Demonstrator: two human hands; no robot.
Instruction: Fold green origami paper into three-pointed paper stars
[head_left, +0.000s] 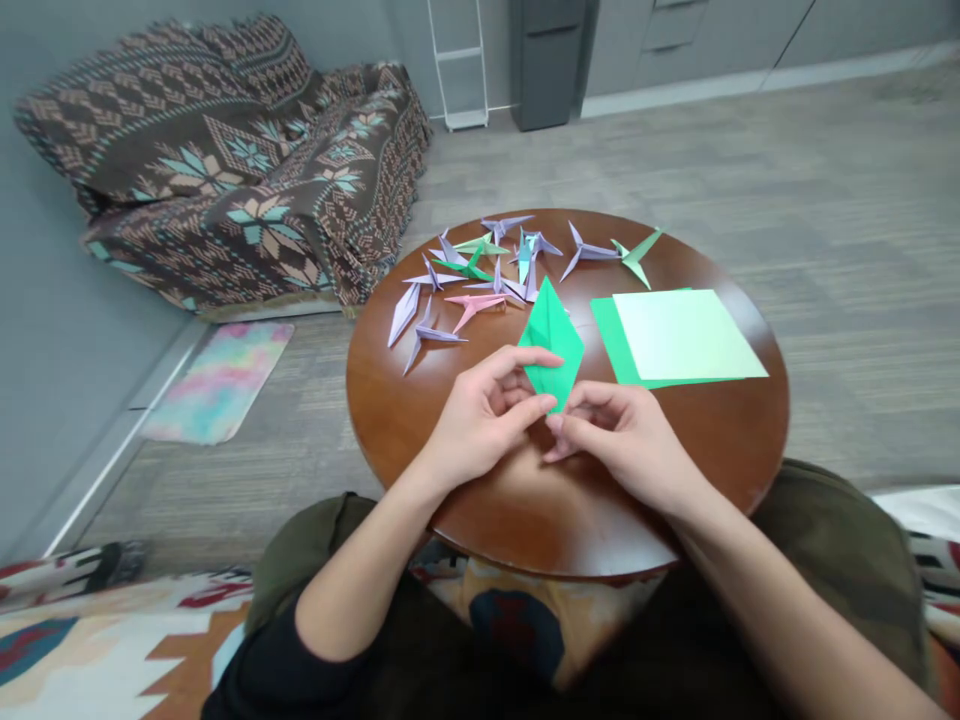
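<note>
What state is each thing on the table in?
Green fold: kite-shaped, part folded, pinched at its near tip.
Left hand: fingers on the fold.
Right hand: fingers at the fold's tip.
Paper sheets: flat, unfolded, stacked.
Cranes: folded, lying loose.

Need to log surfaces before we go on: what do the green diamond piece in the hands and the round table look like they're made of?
The green diamond piece, pinched at its near tip by the left hand and right hand, looks like thin matte paper: sharp creases, flat facets. The round table looks like dark wood or veneer with a glossy varnish: it shows soft reflections; solid or veneer, I can't tell.
</note>
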